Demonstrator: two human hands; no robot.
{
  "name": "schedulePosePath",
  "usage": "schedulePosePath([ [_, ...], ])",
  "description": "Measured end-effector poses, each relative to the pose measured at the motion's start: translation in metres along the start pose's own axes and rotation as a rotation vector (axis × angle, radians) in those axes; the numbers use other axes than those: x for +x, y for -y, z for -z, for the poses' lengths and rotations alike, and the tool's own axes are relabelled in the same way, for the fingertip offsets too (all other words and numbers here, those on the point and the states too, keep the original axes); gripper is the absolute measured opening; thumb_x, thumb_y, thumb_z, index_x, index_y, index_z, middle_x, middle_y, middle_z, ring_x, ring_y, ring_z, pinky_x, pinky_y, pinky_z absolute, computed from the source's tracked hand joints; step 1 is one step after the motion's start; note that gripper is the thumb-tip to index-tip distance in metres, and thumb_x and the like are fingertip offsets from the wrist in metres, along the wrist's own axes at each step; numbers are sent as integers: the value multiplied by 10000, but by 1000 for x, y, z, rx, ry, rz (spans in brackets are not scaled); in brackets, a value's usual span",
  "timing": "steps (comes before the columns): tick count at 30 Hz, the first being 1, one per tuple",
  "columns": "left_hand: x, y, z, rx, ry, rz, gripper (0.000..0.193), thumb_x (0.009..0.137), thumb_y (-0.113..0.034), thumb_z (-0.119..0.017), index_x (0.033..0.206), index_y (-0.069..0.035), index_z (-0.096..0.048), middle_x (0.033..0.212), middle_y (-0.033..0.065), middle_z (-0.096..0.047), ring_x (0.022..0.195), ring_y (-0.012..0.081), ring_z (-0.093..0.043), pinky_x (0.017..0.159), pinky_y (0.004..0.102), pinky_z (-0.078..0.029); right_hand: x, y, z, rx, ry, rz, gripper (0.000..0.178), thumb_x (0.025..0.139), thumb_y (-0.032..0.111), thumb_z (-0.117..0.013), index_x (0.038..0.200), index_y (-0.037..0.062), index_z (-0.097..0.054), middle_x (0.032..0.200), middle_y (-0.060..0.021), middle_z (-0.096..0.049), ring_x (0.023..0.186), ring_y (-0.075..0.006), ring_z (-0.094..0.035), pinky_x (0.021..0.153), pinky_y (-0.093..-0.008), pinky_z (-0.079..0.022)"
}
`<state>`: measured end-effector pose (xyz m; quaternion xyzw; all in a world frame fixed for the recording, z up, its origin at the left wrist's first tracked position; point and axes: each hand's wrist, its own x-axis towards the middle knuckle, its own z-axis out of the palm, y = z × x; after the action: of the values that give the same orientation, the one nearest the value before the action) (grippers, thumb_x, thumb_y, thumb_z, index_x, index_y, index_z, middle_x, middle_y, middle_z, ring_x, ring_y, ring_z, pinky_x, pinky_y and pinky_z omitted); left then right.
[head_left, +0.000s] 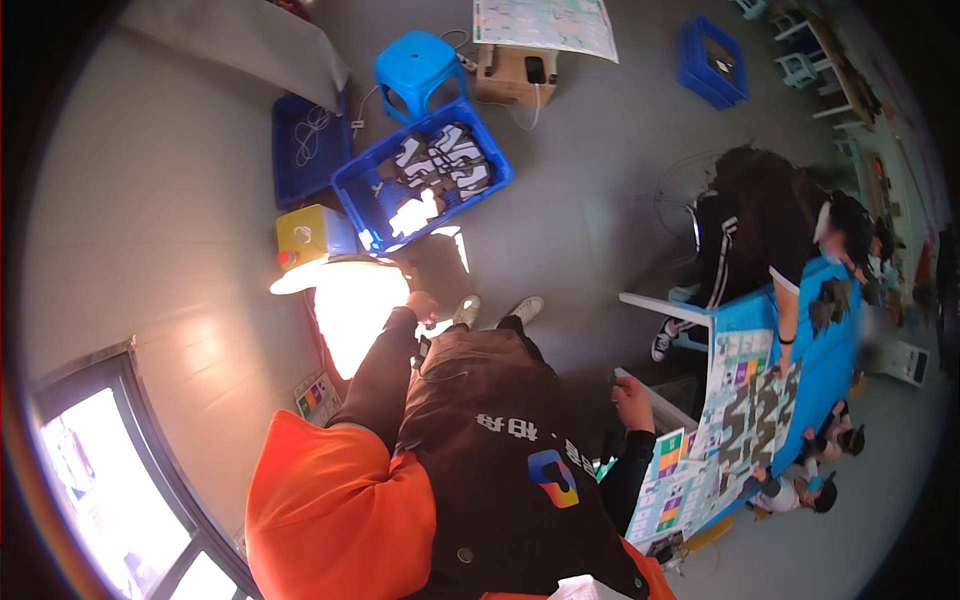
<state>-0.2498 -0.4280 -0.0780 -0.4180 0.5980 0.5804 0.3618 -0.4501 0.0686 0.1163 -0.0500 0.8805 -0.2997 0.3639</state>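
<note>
My left hand [422, 304] is beside a glaring, sunlit white surface [360, 308]. Glare and its small size hide how its fingers are set. Off to the right, my right hand [631, 404] is raised near the edge of a long table, its fingers curled together. A small dark bit shows at its fingertips, too small to name. Between my arms hangs a dark brown apron [480, 400] with a coloured emblem. Ahead on the floor, a blue crate [352, 185] holds several black pieces with white shapes [445, 160].
A blue stool [415, 60], a second blue crate [290, 150] and a yellow container [310, 235] stand ahead left. On the right, a person [770, 215] bends over a blue-covered table [825, 345] bearing printed sheets [668, 485] and dark pieces [750, 420]. Another blue crate [700, 75] stands far right.
</note>
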Motion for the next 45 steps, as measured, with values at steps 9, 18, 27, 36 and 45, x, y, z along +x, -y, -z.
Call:
schedulePosePath([
  [9,32,-8,30,-183,51,-89,167,771,-192,-567,703,-57,-638,612,77,-616,529,202,-615,444,299,-481,125,-23,28,-212,17,68,236,801,141,-526,985,1,-575,754,-97,-636,673,-172,-624,602,-289,-479],
  [18,46,-94,111,-441,-665,-17,432,723,-376,-678,759,45,-588,609,133,-587,445,213,-552,430,310,-457,147,-10,20,-193,215,-98,226,793,145,-514,929,-21,-583,735,-120,-635,641,-184,-630,581,-298,-493],
  [27,205,-95,218,-232,-929,95,769,636,-460,-728,1099,115,-513,1052,280,-586,1010,361,-575,866,372,-452,145,113,21,-207,291,-477,224,806,110,-505,983,-10,-572,789,-84,-619,697,-150,-617,618,-274,-504],
  [36,335,-60,273,-206,-836,119,854,645,-486,-718,1168,126,-435,1112,285,-546,1057,368,-539,898,364,-430,194,236,-43,-266,335,-482,183,876,114,-496,1019,16,-552,824,-64,-624,767,-130,-605,681,-262,-480],
  [45,384,-78,275,-209,-928,160,885,620,-494,-732,1225,62,-401,1239,240,-449,1176,361,-412,987,416,-336,211,255,-60,-380,346,-526,180,862,124,-524,1011,33,-567,783,-57,-640,726,-132,-607,664,-259,-470],
])
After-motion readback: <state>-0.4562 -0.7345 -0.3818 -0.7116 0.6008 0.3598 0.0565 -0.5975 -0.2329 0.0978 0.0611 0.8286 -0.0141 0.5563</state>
